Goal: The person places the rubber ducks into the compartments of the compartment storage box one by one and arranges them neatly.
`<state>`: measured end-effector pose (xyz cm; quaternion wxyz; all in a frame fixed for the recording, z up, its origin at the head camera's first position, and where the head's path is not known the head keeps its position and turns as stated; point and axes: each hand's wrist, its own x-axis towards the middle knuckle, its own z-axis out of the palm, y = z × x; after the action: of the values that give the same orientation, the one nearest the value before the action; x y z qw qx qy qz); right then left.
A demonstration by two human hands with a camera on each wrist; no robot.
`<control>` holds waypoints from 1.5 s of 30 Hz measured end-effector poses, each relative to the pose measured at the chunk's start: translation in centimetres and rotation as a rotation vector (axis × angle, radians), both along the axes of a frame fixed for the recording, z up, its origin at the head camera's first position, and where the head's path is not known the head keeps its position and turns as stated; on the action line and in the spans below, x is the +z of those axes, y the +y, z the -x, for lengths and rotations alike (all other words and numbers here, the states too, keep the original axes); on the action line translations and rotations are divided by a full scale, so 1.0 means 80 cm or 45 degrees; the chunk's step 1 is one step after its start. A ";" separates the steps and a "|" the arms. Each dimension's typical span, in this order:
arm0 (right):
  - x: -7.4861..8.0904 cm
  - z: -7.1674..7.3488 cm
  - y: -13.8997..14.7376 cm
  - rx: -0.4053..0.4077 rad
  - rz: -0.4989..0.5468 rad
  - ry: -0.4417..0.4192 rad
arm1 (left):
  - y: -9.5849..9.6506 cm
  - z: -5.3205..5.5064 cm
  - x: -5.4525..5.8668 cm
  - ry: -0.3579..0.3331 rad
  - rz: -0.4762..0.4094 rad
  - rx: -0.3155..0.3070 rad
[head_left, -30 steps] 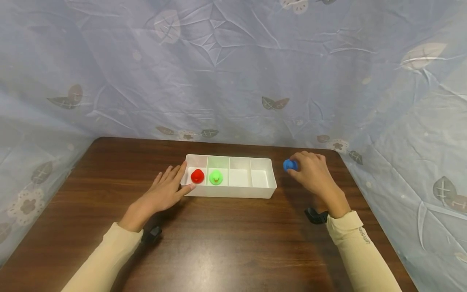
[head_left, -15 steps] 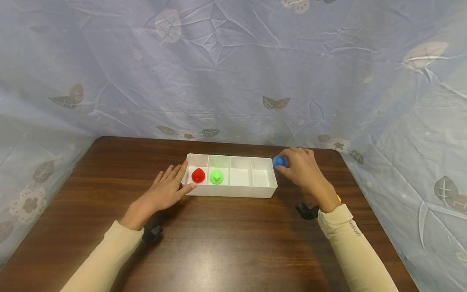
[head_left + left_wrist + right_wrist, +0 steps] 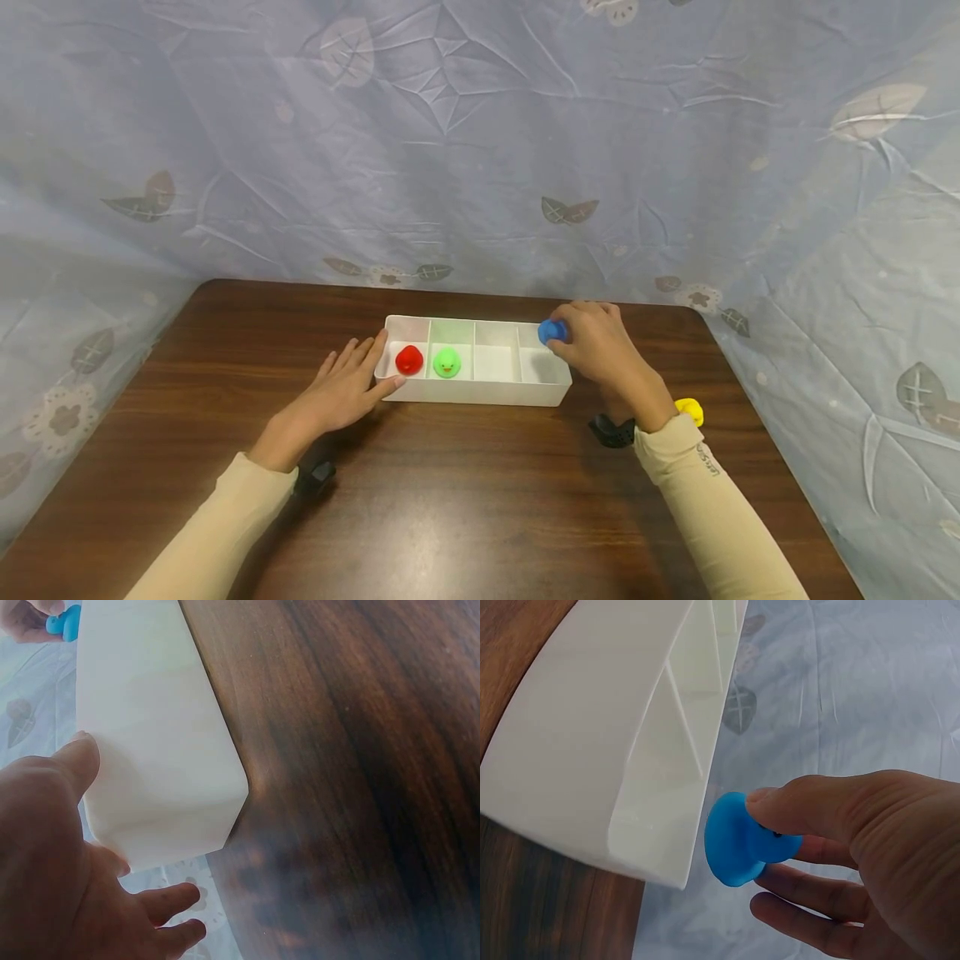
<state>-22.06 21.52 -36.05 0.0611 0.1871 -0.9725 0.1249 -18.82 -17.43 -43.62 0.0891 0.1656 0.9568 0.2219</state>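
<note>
My right hand point(image 3: 597, 342) pinches a blue toy duck point(image 3: 739, 840) between thumb and fingers, over the rightmost compartment of a white divided box point(image 3: 480, 392). In the left wrist view the blue duck point(image 3: 67, 624) shows past the box's far end. My left hand point(image 3: 330, 396) lies at the box's left end, fingers spread, thumb and fingertips at the rim. Inside the leftmost compartment sits a red toy duck point(image 3: 408, 360). Beside it, in the second compartment, is a green toy duck point(image 3: 447, 363) with an orange beak. The two compartments on the right hold nothing.
A yellow object point(image 3: 690, 411) lies on the brown wooden table point(image 3: 450, 500), partly hidden behind the right wrist. Black devices point(image 3: 613, 432) sit at both wrists. A pale patterned cloth point(image 3: 480, 167) hangs behind the table and along its sides.
My right hand has carried the blue duck leftward from beside the box to over its rightmost compartment. The yellow object has come into sight behind the wrist. My left hand stays at the box.
</note>
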 end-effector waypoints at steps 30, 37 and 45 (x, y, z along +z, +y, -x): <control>-0.016 0.004 -0.061 0.127 -0.024 0.004 | 0.003 -0.003 0.002 -0.011 -0.017 0.001; -0.020 0.005 -0.073 0.162 -0.039 0.004 | 0.003 -0.002 0.000 -0.012 -0.019 0.004; -0.023 0.007 -0.089 0.194 -0.053 -0.032 | 0.001 -0.002 -0.001 -0.001 -0.057 0.010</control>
<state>-22.59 14.43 -37.89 0.0352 0.2600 -0.9585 0.1113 -18.66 -17.36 -43.70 0.0848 0.1636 0.9522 0.2436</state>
